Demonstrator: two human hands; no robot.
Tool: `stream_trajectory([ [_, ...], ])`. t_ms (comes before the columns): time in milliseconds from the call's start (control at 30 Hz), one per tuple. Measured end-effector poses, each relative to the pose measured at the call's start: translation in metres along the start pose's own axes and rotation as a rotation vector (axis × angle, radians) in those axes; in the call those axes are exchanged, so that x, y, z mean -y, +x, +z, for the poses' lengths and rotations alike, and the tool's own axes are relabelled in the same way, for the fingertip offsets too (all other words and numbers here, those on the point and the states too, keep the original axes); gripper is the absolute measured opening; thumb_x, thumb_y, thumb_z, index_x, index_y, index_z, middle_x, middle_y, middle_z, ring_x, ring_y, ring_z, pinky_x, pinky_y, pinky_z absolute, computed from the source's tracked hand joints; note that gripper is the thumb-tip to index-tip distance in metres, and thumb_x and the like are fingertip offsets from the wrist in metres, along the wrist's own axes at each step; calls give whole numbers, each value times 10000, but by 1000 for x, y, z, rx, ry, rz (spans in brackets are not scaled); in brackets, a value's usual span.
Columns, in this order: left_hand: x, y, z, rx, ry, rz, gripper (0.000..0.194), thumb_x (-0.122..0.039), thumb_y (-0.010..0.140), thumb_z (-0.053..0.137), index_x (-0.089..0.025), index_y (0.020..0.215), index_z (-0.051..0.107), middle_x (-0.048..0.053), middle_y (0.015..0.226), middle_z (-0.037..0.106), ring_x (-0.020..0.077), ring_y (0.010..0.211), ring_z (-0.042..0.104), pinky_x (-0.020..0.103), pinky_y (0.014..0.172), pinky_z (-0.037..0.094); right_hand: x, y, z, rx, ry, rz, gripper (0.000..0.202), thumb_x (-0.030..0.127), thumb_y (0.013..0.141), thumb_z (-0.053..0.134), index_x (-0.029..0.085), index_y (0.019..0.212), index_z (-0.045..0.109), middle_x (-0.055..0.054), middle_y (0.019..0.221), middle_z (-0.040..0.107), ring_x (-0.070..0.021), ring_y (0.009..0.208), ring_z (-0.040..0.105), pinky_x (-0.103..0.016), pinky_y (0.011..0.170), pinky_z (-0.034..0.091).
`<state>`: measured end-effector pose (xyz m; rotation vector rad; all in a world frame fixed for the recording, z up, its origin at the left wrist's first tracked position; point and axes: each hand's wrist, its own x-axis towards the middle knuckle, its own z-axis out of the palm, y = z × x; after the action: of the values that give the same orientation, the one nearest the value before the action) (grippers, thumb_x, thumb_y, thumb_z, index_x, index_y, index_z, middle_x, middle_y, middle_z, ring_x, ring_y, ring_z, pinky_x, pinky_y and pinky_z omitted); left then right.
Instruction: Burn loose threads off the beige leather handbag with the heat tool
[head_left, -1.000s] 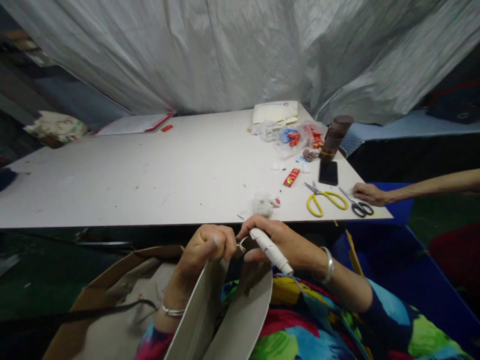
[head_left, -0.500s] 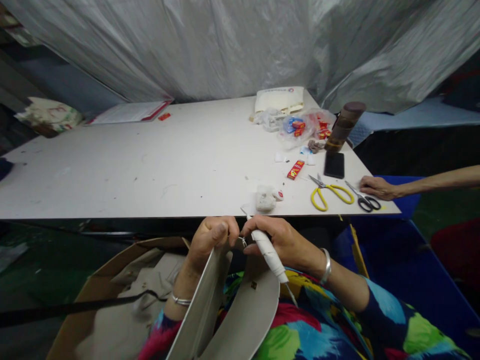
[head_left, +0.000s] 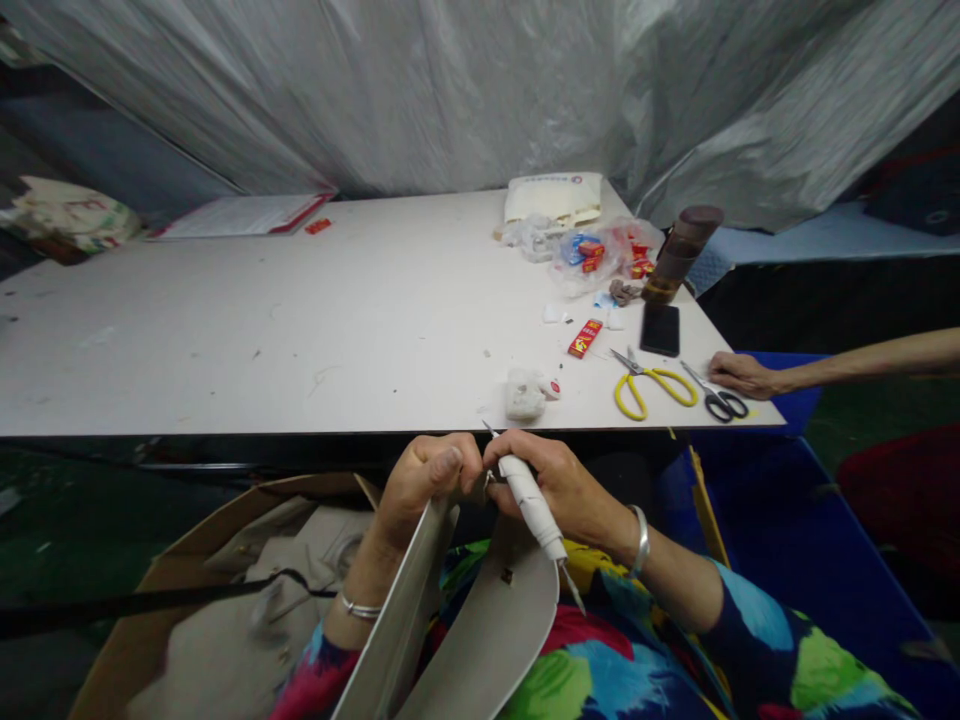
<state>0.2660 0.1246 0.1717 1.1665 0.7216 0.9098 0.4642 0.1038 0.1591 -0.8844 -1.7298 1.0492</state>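
My left hand point(head_left: 426, 478) is closed on the upper edge of a curved beige panel piece point(head_left: 487, 625), which hangs down over my lap. My right hand point(head_left: 559, 487) is closed round a white-wrapped tool point(head_left: 534, 508) with a thin metal point at each end; the upper point reaches the table's front edge. Between my fingertips a small pale loop of thread shows, its details too small to tell. Just beyond the edge lies a whitish lump point(head_left: 524, 395). Yellow-handled scissors point(head_left: 654, 385) rest to its right.
On the table point(head_left: 360, 330) are a red box point(head_left: 585, 338), a phone point(head_left: 660, 330), a bottle point(head_left: 682, 255), plastic bags and black-handled scissors point(head_left: 721, 400). Another person's hand point(head_left: 746, 376) rests at the right corner. A carton point(head_left: 161, 590) of beige pieces stands lower left, a blue bin point(head_left: 795, 530) right.
The view has shifted slightly, so the table items appear a little further left. Both hands keep nearly the same pose, and the tool has tilted slightly.
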Motion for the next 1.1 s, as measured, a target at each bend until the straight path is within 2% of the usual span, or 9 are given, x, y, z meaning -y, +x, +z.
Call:
stream_trajectory([
  [167, 1, -3, 4, -3, -136, -45, 447, -544, 882, 744, -160, 675, 649, -18, 584, 401, 116, 504, 389, 245, 488, 331, -10, -10, 16, -189, 215, 157, 153, 242, 837, 778, 208, 942, 673, 47, 723, 566, -100, 618, 465, -205, 567, 393],
  [300, 5, -1, -3, 33, -147, 20, 454, -454, 834, 816, -131, 583, 619, 53, 932, 575, 132, 677, 560, 255, 612, 484, -18, -16, 23, -303, 254, 219, 176, 301, 834, 810, 206, 918, 688, 23, 764, 633, -112, 638, 520, -214, 580, 424],
  [400, 10, -1, -10, -20, -55, 45, 269, -376, 759, 894, -185, 906, 775, 56, 1119, 630, 160, 863, 613, 234, 758, 520, -19, -20, 24, -324, 242, 230, 176, 310, 847, 811, 208, 923, 688, 13, 791, 660, -118, 646, 543, -224, 587, 435],
  [500, 10, -8, -13, -8, 74, -70, 496, -361, 777, 883, -237, 1233, 734, 71, 1205, 697, 237, 1133, 631, 261, 951, 509, -16, -24, 25, -357, 162, 186, 129, 276, 876, 786, 217, 932, 686, 3, 833, 689, -126, 666, 569, -237, 607, 454],
  [600, 2, -18, -13, 52, 233, -223, 600, -354, 818, 830, -264, 1384, 649, 70, 1353, 684, 285, 1256, 615, 322, 1036, 487, -13, -25, 27, -398, -1, 74, 77, 224, 902, 759, 224, 924, 685, -5, 862, 705, -145, 733, 611, -264, 678, 479],
  [667, -3, -20, -12, 50, 378, -263, 552, -335, 827, 793, -243, 1355, 661, 68, 1321, 704, 290, 1211, 640, 342, 1023, 487, -10, -25, 29, -401, -98, -19, 71, 192, 912, 743, 227, 922, 683, -3, 860, 703, -154, 765, 621, -279, 714, 478],
  [767, -5, -17, -8, 35, 554, -249, 394, -340, 811, 770, -196, 1174, 718, 62, 1099, 750, 277, 1040, 670, 346, 921, 496, -9, -24, 31, -402, -154, -95, 104, 155, 903, 747, 227, 913, 672, 10, 832, 686, -146, 742, 600, -280, 707, 456],
  [967, 4, -7, -2, -52, 562, -276, 318, -436, 775, 801, -172, 936, 727, 40, 839, 722, 223, 781, 620, 314, 725, 458, -18, -29, 31, -387, -75, -4, 90, 169, 898, 750, 226, 918, 683, 14, 831, 678, -139, 734, 593, -256, 682, 462],
  [1100, 2, -4, -2, -39, 614, -252, 266, -420, 796, 773, -179, 906, 755, 56, 875, 750, 250, 849, 659, 327, 785, 472, -23, -30, 29, -391, -16, 73, 85, 211, 893, 758, 218, 913, 675, 20, 798, 657, -124, 678, 559, -235, 626, 451],
])
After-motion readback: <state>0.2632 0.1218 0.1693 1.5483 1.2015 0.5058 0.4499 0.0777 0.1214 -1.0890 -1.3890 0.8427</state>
